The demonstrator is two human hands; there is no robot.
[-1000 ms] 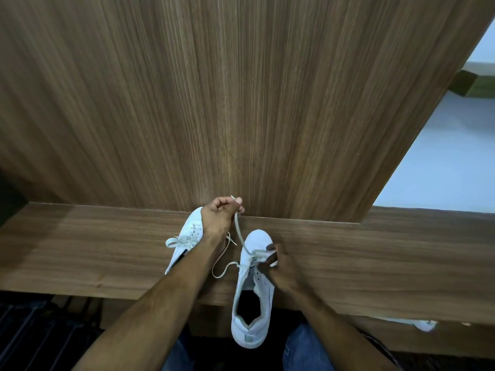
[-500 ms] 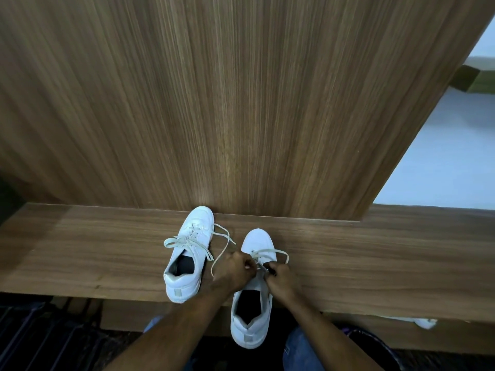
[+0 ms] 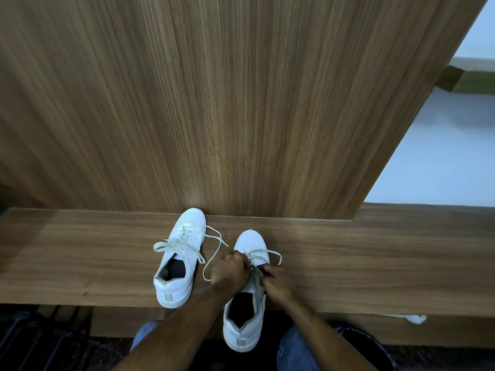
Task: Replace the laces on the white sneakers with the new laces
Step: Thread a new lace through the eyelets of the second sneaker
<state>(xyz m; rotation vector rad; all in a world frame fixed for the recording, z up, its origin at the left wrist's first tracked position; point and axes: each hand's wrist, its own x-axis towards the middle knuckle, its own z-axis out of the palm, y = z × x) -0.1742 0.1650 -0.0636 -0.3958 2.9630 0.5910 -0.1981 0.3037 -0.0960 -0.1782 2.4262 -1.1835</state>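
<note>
Two white sneakers stand on a wooden bench [image 3: 375, 263], toes toward the wall panel. The left sneaker [image 3: 180, 259] is laced with a cream lace [image 3: 175, 245] whose ends lie loose to both sides. The right sneaker [image 3: 247, 293] hangs its heel over the bench's front edge. My left hand [image 3: 231, 271] and my right hand [image 3: 276, 282] meet over its eyelets, both pinching its cream lace [image 3: 270, 254]. One lace end loops out to the right, another trails left of my left hand.
A tall wood-grain panel [image 3: 241, 103] rises right behind the shoes. A pale wall shows at the right. Something white [image 3: 416, 318] peeks out under the bench's front edge at the right. My jeans-covered knees [image 3: 294, 349] sit below the bench.
My left hand has come down from holding the lace high near the panel to the right sneaker's eyelets. The left sneaker is uncovered now. The last half second shows hardly any movement.
</note>
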